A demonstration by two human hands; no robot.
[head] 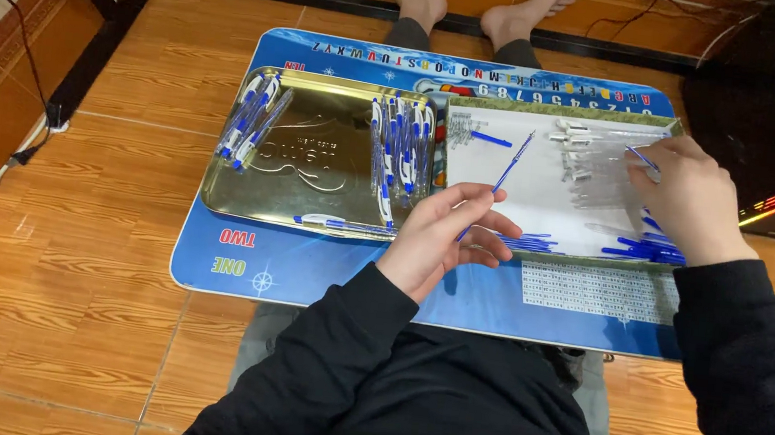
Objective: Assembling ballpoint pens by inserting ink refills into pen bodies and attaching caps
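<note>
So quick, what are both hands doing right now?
Left hand: closed on a thin blue pen refill.
Right hand: fingers down among the clear pen barrels; whether it grips one cannot be told.

Gold metal tray (313, 195): middle of its floor is bare, so there's room to come straight down. Its left side is blocked by a bunch of blue-and-white pens (252, 122), its right side by a second bunch of pens (399, 152), and one pen lies along the front rim.

White shallow tray (539, 190): centre patch is open. Clear plastic pen barrels (594, 167) crowd the far right, and blue refills (644, 246) are piled at the near right edge.

The left hand (443, 238), with a thin blue refill (507, 174), sits over the seam between the trays. The right hand (687, 201) covers the barrels.

The near strip of the blue printed lap table (305, 271) is free.
</note>
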